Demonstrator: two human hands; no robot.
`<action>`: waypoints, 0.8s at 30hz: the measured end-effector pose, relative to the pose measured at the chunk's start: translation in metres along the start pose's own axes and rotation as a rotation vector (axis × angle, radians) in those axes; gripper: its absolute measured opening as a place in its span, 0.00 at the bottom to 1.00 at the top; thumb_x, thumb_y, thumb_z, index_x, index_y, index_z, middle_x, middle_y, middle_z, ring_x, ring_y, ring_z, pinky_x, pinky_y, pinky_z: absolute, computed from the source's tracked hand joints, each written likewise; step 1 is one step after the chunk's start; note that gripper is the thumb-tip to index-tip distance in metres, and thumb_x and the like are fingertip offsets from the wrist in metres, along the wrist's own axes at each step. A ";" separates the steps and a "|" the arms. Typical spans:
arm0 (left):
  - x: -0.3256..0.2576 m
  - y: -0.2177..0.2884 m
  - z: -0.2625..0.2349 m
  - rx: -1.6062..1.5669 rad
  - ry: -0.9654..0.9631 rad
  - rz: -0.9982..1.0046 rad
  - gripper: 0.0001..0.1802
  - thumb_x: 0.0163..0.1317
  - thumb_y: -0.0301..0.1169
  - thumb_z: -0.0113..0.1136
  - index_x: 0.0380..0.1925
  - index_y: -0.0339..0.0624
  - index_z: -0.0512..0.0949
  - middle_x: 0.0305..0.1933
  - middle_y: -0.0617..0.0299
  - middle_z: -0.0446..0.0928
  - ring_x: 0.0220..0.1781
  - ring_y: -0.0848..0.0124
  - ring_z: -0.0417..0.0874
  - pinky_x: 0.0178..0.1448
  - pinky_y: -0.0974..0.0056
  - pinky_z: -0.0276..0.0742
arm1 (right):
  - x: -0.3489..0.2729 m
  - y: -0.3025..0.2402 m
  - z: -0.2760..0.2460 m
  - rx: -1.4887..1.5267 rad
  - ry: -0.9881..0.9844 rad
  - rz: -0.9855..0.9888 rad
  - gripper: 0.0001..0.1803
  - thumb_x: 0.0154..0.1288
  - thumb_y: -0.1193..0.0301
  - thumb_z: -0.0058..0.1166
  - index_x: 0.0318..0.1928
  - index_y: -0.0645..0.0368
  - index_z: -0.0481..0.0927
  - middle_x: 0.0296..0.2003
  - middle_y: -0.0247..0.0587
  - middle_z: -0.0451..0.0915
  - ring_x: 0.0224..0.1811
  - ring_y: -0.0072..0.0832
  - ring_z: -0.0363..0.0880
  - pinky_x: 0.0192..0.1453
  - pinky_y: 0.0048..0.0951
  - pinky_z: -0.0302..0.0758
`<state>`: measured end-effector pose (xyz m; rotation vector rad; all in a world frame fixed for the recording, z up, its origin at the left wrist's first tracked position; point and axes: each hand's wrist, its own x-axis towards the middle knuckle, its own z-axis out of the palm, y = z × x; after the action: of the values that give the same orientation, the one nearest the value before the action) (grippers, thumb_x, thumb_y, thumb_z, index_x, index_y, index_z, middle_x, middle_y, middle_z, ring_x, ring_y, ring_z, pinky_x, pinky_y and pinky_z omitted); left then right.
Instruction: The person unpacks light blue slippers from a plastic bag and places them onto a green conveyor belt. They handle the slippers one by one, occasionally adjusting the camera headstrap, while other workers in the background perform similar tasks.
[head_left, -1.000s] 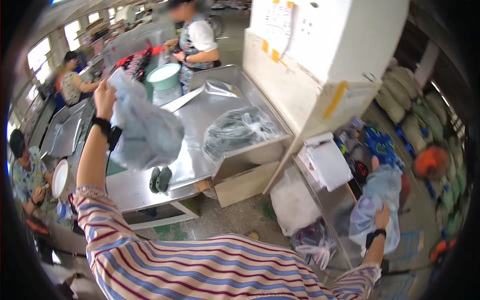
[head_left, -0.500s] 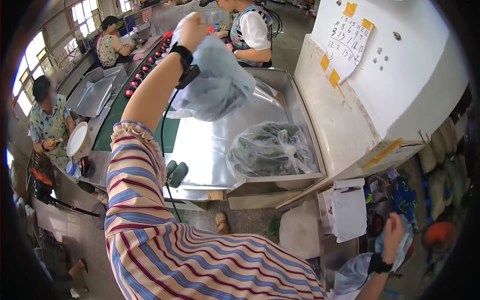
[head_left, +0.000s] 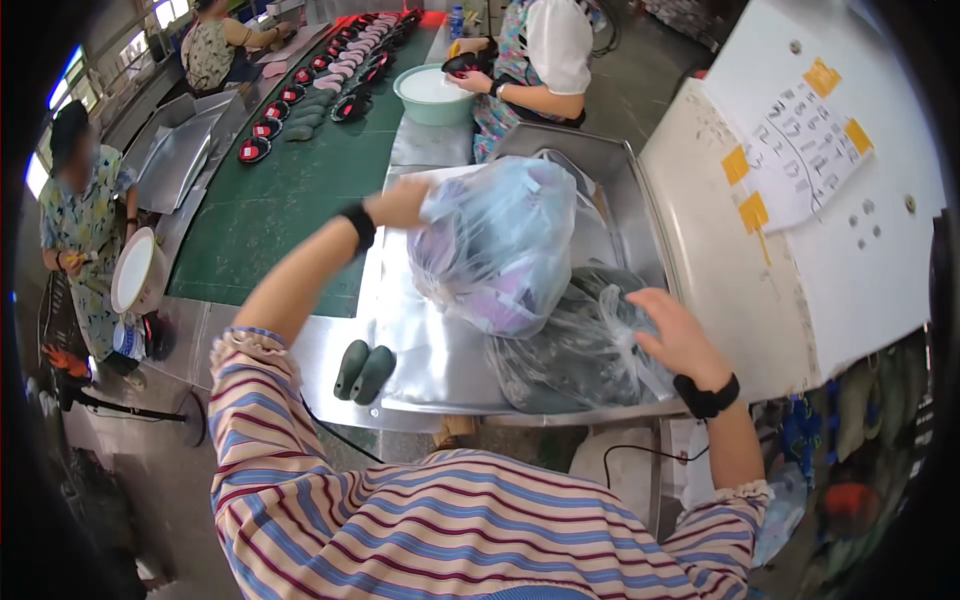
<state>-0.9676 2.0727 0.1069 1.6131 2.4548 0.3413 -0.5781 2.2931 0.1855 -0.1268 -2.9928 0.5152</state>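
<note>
My left hand [head_left: 402,203] is closed at the upper left side of a clear plastic bag [head_left: 500,250] filled with light blue and purple items I cannot make out. This bag rests on the metal tray [head_left: 445,375], partly against a second clear bag [head_left: 570,360] with dark green contents. Over the gathered top of that second bag, my right hand [head_left: 685,345] is open, thumb and fingers apart. Whether its fingertips touch the plastic, I cannot tell. Two dark green shoe-shaped pieces [head_left: 365,371] lie side by side left of the tray.
Rows of black-and-red shoe parts [head_left: 270,128] line the green work surface [head_left: 250,215]. A co-worker handles a dark piece beside a green basin [head_left: 433,95]; another stands at left near a white basin [head_left: 139,270]. At right is a white panel [head_left: 860,250] with a taped paper.
My left hand has come down, bringing the light blue bag from the air onto the tray. My right hand has moved from the low right side up to the dark green bag.
</note>
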 end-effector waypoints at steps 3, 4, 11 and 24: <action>-0.020 -0.070 0.143 -0.277 -0.386 0.088 0.40 0.40 0.54 0.65 0.50 0.39 0.70 0.47 0.43 0.74 0.46 0.49 0.74 0.48 0.53 0.70 | 0.041 0.003 0.032 0.039 -0.147 -0.099 0.28 0.49 0.72 0.55 0.54 0.58 0.66 0.51 0.48 0.68 0.54 0.45 0.66 0.56 0.36 0.66; -0.021 -0.068 0.182 -0.257 -0.424 0.081 0.39 0.41 0.58 0.64 0.46 0.39 0.73 0.40 0.43 0.77 0.41 0.50 0.77 0.46 0.55 0.73 | 0.050 0.002 0.040 0.102 -0.193 -0.089 0.30 0.48 0.72 0.56 0.55 0.58 0.65 0.52 0.49 0.67 0.54 0.46 0.66 0.55 0.37 0.67; -0.039 0.027 0.207 -1.550 0.303 -0.802 0.33 0.46 0.32 0.66 0.49 0.42 0.58 0.44 0.55 0.71 0.42 0.66 0.75 0.40 0.60 0.74 | 0.115 0.008 0.120 0.172 -0.330 -0.081 0.46 0.47 0.57 0.62 0.65 0.45 0.52 0.64 0.58 0.48 0.62 0.57 0.54 0.60 0.42 0.64; 0.025 0.156 0.010 -1.700 0.239 -0.001 0.05 0.63 0.27 0.44 0.35 0.38 0.65 0.30 0.55 0.74 0.33 0.65 0.81 0.41 0.64 0.78 | 0.144 0.107 0.077 0.873 0.686 0.085 0.16 0.63 0.73 0.45 0.51 0.61 0.68 0.47 0.41 0.71 0.50 0.26 0.70 0.47 0.24 0.71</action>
<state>-0.8376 2.1564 0.1416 0.6987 1.1848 1.9194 -0.7226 2.3824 0.0892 -0.2789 -1.9116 1.3823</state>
